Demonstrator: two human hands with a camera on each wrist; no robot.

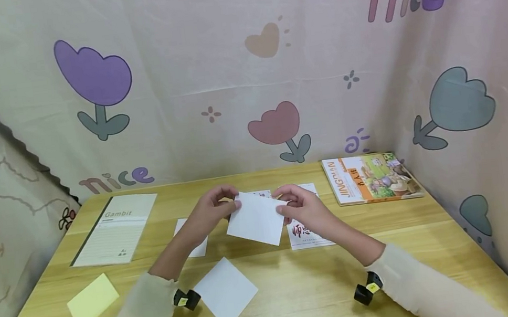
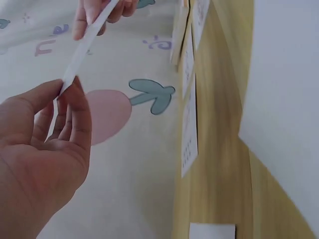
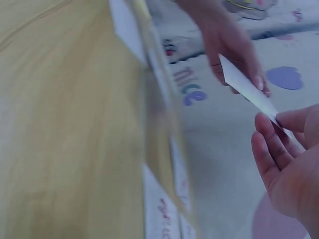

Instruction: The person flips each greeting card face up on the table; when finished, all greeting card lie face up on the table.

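A square white sheet of paper is held up above the table between both hands. My left hand pinches its upper left corner, thumb in front and fingers behind. At the upper right corner, my right hand pinches it the same way. Both wrist views show the paper nearly edge-on, with the thumb and fingers of each hand on opposite faces. Below, a second white square sheet lies on the wooden table near my left wrist. Printed cards with red characters lie behind the hands, partly covered by them.
A Gambit notebook lies at the back left, with a yellow paper square in front of it. Another white card lies partly under my left forearm. An illustrated book sits at the back right, before a patterned curtain.
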